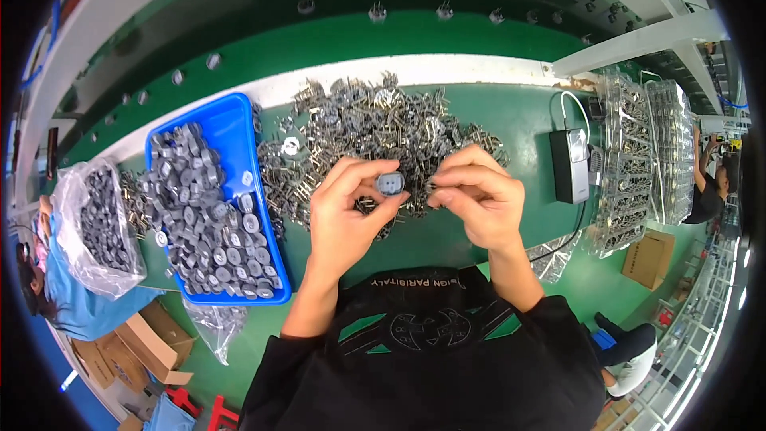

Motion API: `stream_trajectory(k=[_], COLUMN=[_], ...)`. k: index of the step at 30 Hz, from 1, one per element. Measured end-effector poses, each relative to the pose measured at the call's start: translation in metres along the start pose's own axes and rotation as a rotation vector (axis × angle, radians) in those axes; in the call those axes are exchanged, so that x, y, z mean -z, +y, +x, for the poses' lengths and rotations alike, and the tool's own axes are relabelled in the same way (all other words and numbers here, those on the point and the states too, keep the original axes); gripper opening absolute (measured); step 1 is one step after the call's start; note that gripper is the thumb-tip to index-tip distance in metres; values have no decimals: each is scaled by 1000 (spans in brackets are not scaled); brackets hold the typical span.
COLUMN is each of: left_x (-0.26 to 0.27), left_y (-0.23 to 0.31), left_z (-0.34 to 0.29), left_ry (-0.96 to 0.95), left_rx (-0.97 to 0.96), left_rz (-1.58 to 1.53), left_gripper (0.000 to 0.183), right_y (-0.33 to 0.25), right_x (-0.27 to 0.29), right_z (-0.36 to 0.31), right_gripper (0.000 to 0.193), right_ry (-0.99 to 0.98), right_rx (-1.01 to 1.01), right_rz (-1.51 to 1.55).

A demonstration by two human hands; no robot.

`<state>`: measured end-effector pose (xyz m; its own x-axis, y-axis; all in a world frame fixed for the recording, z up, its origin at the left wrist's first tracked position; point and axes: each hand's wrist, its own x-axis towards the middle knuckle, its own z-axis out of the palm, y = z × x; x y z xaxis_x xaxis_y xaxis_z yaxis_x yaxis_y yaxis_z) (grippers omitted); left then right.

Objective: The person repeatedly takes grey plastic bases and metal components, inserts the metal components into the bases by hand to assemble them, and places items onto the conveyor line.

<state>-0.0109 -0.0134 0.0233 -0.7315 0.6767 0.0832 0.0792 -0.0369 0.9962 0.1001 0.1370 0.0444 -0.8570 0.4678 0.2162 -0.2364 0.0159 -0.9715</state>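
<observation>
Though small, round grey disc, perhaps plastic.

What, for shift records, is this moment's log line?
left hand: holds grey part | right hand: pinched, contents unclear | blue tray: grey parts

Illumination is bright and mostly even. Reflections mark the clear plastic trays. Fisheye distortion bows the long white bench-edge strip; corners fall to black.

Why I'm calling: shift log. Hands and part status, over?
Left hand: holding grey round part. Right hand: pinched, contents unclear. Pile of pronged parts just beyond.
</observation>
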Motion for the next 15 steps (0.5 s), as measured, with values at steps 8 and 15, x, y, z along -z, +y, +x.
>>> stream_trajectory(k=[8,15], left_x=[0,-12], left_y=[-9,-7], left_z=[-3,-8], left_ry=[-28,-43], left_rx=[28,84], left_rz=[115,24], left_gripper=[43,43], right_y=[12,19], right_x=[0,-4], right_z=[2,0], right_gripper=[21,21], right_ry=[-133,68], right_rx=[115,232], right_rz=[-330,-445])
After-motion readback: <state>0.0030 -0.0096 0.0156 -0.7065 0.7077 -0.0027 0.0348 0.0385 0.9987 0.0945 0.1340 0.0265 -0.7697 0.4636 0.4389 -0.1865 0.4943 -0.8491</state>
